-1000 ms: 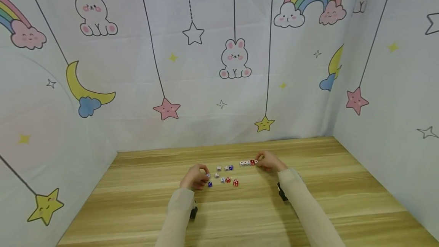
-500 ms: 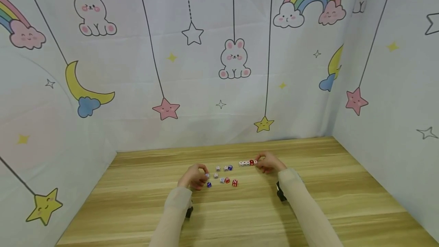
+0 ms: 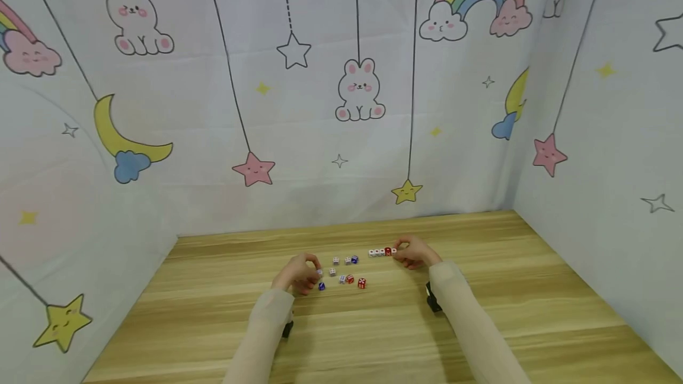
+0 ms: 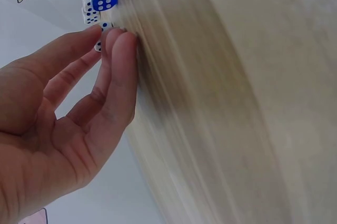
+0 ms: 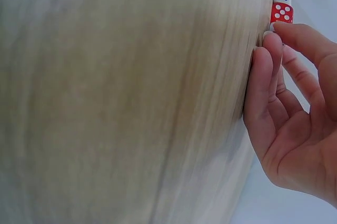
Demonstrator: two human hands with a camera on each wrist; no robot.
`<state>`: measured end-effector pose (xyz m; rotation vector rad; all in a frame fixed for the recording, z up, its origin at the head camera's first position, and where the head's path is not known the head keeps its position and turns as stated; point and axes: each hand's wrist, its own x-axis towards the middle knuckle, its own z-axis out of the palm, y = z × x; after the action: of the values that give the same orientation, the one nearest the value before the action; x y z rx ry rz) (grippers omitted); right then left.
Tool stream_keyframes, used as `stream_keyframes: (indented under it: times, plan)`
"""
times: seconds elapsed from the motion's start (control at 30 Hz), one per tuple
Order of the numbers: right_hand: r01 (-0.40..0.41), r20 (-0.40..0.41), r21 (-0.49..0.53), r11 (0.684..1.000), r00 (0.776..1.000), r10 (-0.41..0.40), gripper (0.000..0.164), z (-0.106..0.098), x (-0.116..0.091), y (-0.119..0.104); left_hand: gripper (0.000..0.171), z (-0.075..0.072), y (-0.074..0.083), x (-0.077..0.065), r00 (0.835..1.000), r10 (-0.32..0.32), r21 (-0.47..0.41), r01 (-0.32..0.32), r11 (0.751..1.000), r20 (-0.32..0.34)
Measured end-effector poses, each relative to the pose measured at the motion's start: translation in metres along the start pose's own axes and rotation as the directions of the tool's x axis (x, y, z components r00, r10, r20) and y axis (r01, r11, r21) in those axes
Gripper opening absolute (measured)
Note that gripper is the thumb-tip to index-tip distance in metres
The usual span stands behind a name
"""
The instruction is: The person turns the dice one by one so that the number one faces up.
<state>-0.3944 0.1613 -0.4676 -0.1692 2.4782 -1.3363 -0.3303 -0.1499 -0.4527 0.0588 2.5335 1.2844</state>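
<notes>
In the head view, my left hand (image 3: 300,272) is at the left of the loose dice and pinches a white die (image 4: 106,26) with blue dots between thumb and fingertips. Close by lies a blue die (image 3: 322,286). My right hand (image 3: 415,252) is at the right end of a row of touching dice, its fingertips pinching the white end die (image 3: 393,250). Beside that one in the row is a red die (image 5: 282,12), followed by several white dice (image 3: 376,252). The fingers mostly hide the end die in the right wrist view.
Between the hands, several loose dice lie on the wooden table (image 3: 341,330): white dice (image 3: 332,272), a blue die (image 3: 354,259) and red dice (image 3: 362,283). Fabric walls with printed rabbits and stars (image 3: 407,192) enclose the table at the back and sides.
The head view has shifted slightly, so everything sits a little further left. Both hands keep their places at the same dice, and the dice show no visible move.
</notes>
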Motion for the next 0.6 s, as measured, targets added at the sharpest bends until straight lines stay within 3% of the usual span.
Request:
stream_keyframes:
  times: [0.6]
  plan:
    - [0.02,0.016,-0.015,1.0,1.0,-0.02,0.017,-0.0003,0.0007,0.0028,0.012,-0.0027,-0.0056,0.002,0.999,0.024,-0.066,-0.022,0.998,0.037]
